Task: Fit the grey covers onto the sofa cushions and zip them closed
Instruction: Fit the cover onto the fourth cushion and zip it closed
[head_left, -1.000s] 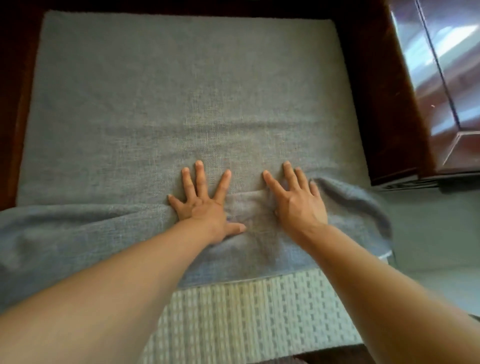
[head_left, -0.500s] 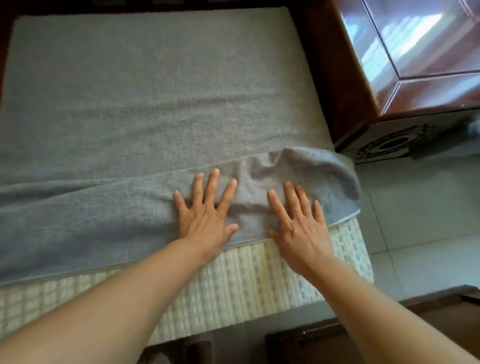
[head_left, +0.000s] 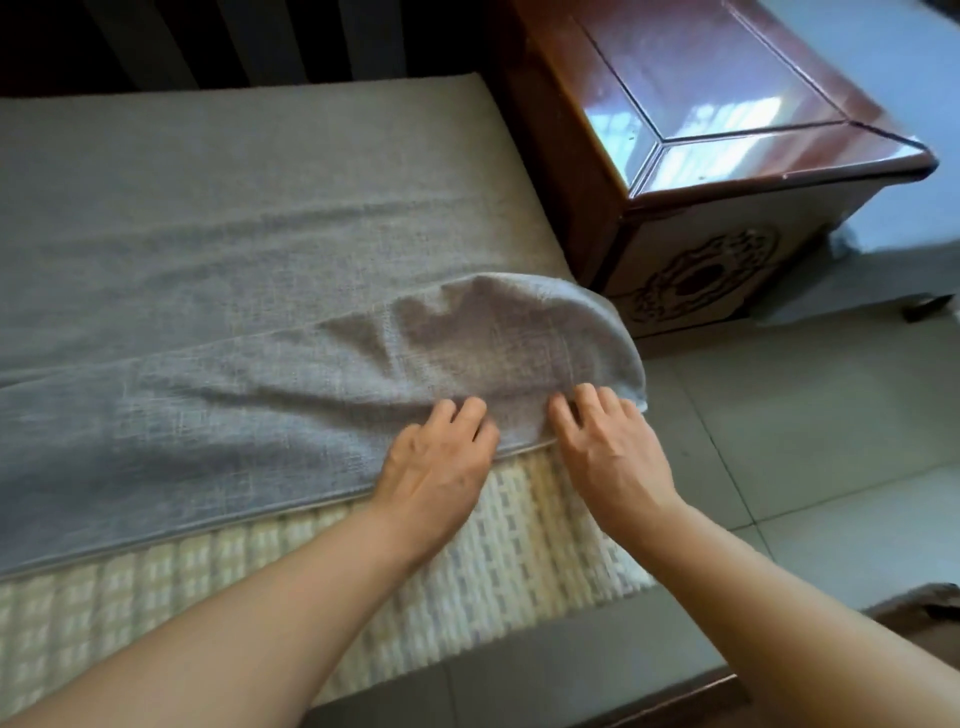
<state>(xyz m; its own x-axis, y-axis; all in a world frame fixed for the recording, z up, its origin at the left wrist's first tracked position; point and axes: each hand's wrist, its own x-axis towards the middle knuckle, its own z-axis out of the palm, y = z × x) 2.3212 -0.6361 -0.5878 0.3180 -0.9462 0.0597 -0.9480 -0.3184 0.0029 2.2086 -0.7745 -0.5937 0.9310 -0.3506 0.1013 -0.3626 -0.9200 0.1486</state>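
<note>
Hands, left (head_left: 436, 457) and right (head_left: 608, 447), pinch grey cover's (head_left: 260, 405) near edge (woven cushion (head_left: 467, 582) exposed below).

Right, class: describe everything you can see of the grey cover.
The grey cover is coarse woven fabric, wrinkled, spread over most of the woven cream cushion, whose near strip remains bare. Its near edge carries a piped seam. Its right end bunches into a loose rounded fold. The left hand and right hand curl their fingers into that edge.
</note>
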